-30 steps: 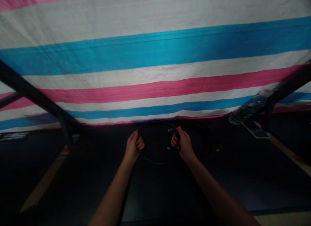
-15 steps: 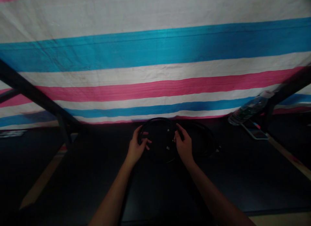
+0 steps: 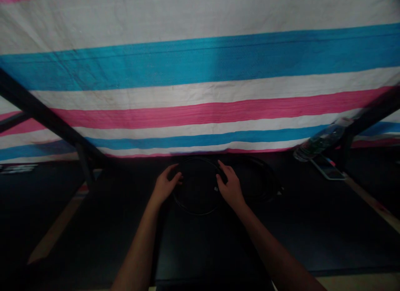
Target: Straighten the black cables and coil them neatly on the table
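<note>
A thin black cable (image 3: 200, 214), coiled into a ring, lies on the black tabletop (image 3: 200, 249) in front of me. My left hand (image 3: 167, 184) is at the ring's left side, thumb and fingers apart, with nothing gripped. At its right side my right hand (image 3: 230, 186) curves around the edge; a gap shows between thumb and forefinger, and its other fingers are partly hidden. A small pale plug (image 3: 216, 189) shows beside the right thumb. Another black cable coil (image 3: 270, 174) rests just right of that hand, with light-coloured ends (image 3: 279, 192). Darkness blurs the fine detail.
A striped plastic sheet (image 3: 200, 86) hangs behind the table. Dark frame bars (image 3: 46, 116) slant down on both sides. A clear bottle (image 3: 321, 141) leans at the right, beside a phone (image 3: 328, 169). Pale items (image 3: 18, 169) lie at far left.
The ring of cable has come down flatter on the tabletop and slightly left. My left hand has opened away from it to the left; my right hand has shifted left too.
</note>
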Demonstrator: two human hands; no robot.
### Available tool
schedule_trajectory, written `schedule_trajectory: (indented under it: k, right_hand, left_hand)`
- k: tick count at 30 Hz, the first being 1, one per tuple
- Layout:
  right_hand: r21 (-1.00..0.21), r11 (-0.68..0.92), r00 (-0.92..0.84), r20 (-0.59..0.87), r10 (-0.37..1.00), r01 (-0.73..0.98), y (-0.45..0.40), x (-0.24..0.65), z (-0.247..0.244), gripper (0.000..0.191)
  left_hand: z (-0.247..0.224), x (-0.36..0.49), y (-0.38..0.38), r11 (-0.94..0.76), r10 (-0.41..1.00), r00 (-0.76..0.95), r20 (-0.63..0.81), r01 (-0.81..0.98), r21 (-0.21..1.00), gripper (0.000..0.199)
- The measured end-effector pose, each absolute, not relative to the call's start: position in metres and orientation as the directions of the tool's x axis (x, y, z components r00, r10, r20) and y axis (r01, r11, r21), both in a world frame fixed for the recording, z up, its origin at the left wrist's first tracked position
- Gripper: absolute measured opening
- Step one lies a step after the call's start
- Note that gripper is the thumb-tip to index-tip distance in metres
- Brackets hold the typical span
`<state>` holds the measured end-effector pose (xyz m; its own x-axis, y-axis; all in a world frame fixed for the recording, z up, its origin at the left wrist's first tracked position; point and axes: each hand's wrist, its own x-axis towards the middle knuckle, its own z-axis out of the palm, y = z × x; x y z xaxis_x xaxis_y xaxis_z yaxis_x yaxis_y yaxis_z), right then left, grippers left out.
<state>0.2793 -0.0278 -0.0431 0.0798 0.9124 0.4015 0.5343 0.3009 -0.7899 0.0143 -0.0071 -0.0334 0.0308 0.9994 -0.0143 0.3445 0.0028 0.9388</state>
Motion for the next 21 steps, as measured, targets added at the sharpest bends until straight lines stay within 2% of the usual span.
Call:
schedule_trajectory:
  k: [8, 13, 17, 21]
  right_hand:
    - [-0.793, 0.382, -0.125, 0.369, 0.921, 0.474, -0.041, 0.257, -0.062, 0.057]
    - [-0.667, 0.406, -0.210, 0.357, 0.910, 0.624, -0.045, 0.248, -0.071, 0.055]
    - [-0.530, 0.413, -0.259, 0.342, 0.903, 0.741, -0.048, 0.242, -0.074, 0.052]
    - [-0.484, 0.410, -0.258, 0.351, 0.900, 0.773, -0.049, 0.239, -0.072, 0.047]
  left_hand:
    - [-0.033, -0.011, -0.002, -0.061, 0.996, -0.011, 0.086, 0.616, 0.785, 0.040]
    - [-0.031, -0.015, -0.003, -0.069, 0.993, -0.016, 0.120, 0.742, 0.666, 0.039]
    - [-0.032, -0.017, -0.003, -0.052, 0.991, -0.029, 0.127, 0.810, 0.584, 0.022]
    - [-0.035, -0.015, -0.004, -0.076, 0.993, 0.014, 0.117, 0.837, 0.542, 0.030]
